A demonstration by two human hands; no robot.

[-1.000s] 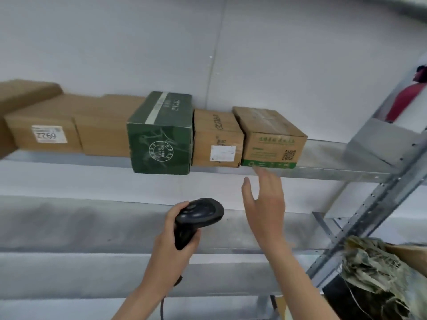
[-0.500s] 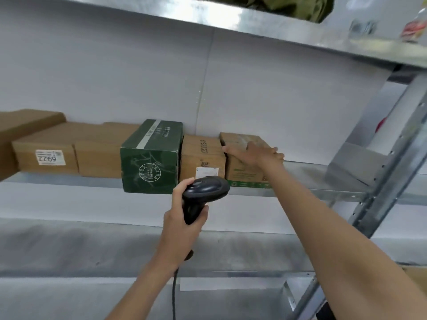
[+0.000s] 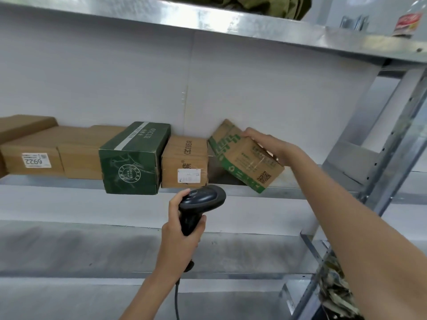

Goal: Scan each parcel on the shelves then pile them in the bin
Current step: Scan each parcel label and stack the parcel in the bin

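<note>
Right hand [image 3: 269, 146] grips the brown cardboard parcel with green printed bands and a QR code [image 3: 246, 158] from above: fingers curled over its upper edge, thumb side hidden behind the carton. Parcel is tilted, left end raised toward the white back wall [image 3: 254, 88], lower front corner at the front edge of the galvanised metal middle shelf [image 3: 300, 189]. Cannot tell whether that corner touches the shelf or hangs just above it. Parcel sits at the right end of the row, below and left of the palm.

Left hand [image 3: 182, 234] is clenched around the handle of the black corded handheld barcode scanner [image 3: 198, 204]. Scanner head sits below the shelf's front edge, just under the gap between the tilted parcel and the plain brown carton with a white label [image 3: 184, 161]. Scanner is apart from every parcel.

Rest of the row, leftward along the shelf: dark green rectangular box with a round white emblem [image 3: 132, 160], overhanging the front edge; then a wide brown carton bearing a white sticker reading 6922 upside down [image 3: 32, 155]. The cartons stand close together, upright.

Upper steel shelf [image 3: 208, 19] carries olive-green fabric [image 3: 254, 5]. Perforated grey upright post [image 3: 390, 144] stands at the right.
</note>
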